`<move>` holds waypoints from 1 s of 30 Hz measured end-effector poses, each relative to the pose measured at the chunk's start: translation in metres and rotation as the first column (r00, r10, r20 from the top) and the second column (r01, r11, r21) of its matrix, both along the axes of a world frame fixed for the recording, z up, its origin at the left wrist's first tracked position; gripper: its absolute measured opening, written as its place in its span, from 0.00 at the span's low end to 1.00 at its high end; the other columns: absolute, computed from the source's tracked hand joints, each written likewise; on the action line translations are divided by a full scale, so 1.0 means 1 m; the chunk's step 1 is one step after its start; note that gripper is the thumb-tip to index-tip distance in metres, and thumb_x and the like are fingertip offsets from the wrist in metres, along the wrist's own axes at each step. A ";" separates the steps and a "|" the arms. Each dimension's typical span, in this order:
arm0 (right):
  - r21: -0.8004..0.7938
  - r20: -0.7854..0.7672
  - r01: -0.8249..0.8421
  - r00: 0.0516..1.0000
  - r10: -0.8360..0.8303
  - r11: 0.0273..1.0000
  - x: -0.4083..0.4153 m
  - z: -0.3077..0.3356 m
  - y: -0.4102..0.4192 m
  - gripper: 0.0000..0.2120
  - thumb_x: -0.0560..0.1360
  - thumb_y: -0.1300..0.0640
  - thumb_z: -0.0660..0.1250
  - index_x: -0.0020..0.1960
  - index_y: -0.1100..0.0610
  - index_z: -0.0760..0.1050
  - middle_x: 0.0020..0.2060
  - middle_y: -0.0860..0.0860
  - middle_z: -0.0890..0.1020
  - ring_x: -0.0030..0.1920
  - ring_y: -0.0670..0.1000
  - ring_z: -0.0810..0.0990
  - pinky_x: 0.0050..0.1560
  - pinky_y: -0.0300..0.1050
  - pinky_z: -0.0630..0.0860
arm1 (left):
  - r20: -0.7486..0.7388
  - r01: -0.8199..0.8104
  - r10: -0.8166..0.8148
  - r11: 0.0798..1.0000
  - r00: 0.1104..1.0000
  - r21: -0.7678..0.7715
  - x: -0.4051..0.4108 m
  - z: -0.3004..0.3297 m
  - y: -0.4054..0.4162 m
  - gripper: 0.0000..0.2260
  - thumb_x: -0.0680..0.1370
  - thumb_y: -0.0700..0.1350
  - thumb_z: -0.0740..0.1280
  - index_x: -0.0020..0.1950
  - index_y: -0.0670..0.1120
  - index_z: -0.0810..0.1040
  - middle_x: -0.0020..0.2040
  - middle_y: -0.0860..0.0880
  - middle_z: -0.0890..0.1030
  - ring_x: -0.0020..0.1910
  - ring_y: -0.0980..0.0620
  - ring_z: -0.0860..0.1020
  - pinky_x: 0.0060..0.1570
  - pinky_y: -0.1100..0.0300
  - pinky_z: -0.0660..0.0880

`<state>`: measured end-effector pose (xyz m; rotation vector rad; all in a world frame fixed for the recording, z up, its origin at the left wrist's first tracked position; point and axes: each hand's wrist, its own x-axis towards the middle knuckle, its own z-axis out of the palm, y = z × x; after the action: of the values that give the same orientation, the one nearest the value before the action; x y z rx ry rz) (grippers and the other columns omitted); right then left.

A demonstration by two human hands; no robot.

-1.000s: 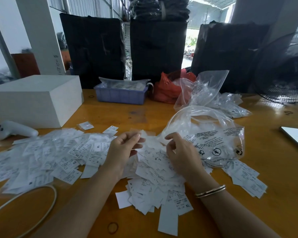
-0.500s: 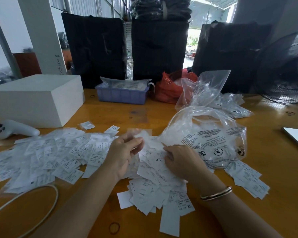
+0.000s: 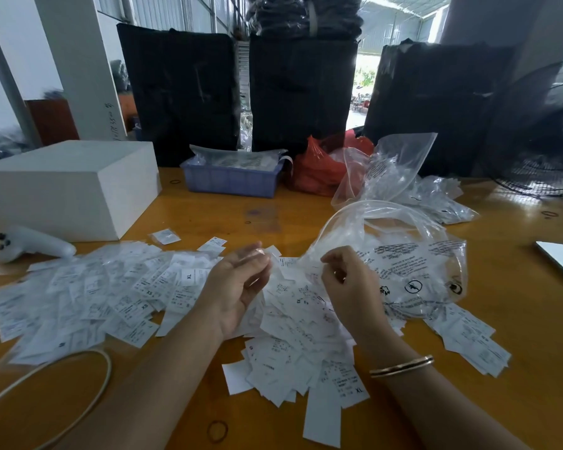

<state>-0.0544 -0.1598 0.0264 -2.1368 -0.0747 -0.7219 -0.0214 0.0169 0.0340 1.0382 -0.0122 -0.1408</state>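
Centre frame: left hand (image 3: 234,290) pinches a clear sleeve (image 3: 257,256); right hand (image 3: 351,287), fingers curled, seems to pinch a label (image 3: 291,273) beside it. Limp sleeve could fold shut, dropping the label into the pile (image 3: 293,336).

Both bare arms reached forward from the bottom edge, side by side and a little apart. The left hand (image 3: 238,287) was lifted with its palm turned inward toward the other hand. Its fingers were nearly straight and close together, and the fingertips and thumb pinched a small clear sleeve (image 3: 261,253). The right hand (image 3: 351,287) was lifted too, with its back facing up. Its fingers were curled in tight, and the thumb met the first finger. It was not clear if they held anything.
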 end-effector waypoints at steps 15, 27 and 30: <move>0.891 -0.003 -0.178 0.918 0.397 0.418 0.000 0.005 0.008 0.03 0.74 0.67 0.67 0.42 0.61 0.77 0.34 0.57 0.83 0.37 0.54 0.84 0.36 0.39 0.79 | -0.026 0.034 -0.034 0.999 0.999 0.008 -0.005 0.002 -0.004 0.05 0.66 0.42 0.72 0.39 0.50 0.85 0.43 0.53 0.85 0.40 0.59 0.83 0.41 0.61 0.72; 0.863 -0.065 -0.176 0.891 0.449 0.474 0.000 0.001 0.011 0.05 0.73 0.67 0.69 0.39 0.61 0.75 0.33 0.58 0.83 0.36 0.54 0.84 0.34 0.39 0.79 | -0.009 -0.026 0.026 0.999 1.000 0.022 -0.004 0.002 -0.003 0.06 0.65 0.42 0.72 0.40 0.50 0.85 0.45 0.53 0.85 0.40 0.60 0.82 0.41 0.61 0.72; 0.825 -0.095 -0.189 0.882 0.461 0.532 0.001 0.000 0.012 0.05 0.73 0.67 0.69 0.40 0.61 0.75 0.33 0.57 0.83 0.36 0.54 0.84 0.34 0.38 0.78 | -0.013 -0.047 0.048 0.998 0.999 0.036 -0.004 0.002 -0.004 0.07 0.64 0.42 0.72 0.40 0.50 0.85 0.42 0.53 0.85 0.38 0.59 0.80 0.40 0.61 0.72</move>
<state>-0.0536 -0.1475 0.0262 -1.2513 0.0147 -0.1088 -0.0251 0.0132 0.0361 1.0724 0.0276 -0.1052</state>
